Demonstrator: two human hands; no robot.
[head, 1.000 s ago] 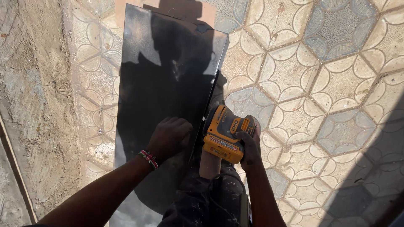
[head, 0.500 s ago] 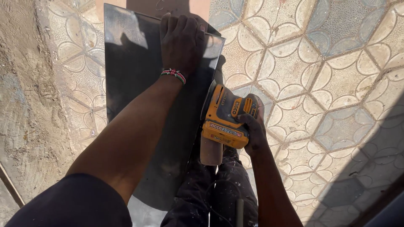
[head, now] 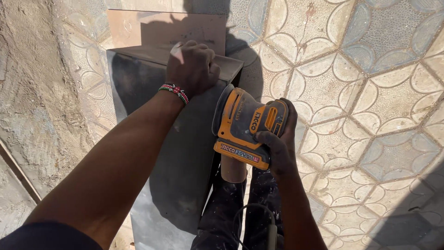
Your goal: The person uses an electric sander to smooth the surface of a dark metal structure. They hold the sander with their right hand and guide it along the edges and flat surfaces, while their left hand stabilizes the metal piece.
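While the left hand (head: pixel 193 67) closes in a fist over the top edge of the upright dark panel (head: pixel 180 153), the right hand (head: pixel 277 148) wraps around a yellow cordless sander (head: pixel 245 127) just beside the panel's right edge. Beaded bracelet (head: pixel 174 91) on left wrist; patterned tile floor (head: pixel 370 92) beneath.

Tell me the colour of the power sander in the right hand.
The sander is yellow-orange with black trim, seen in the head view.
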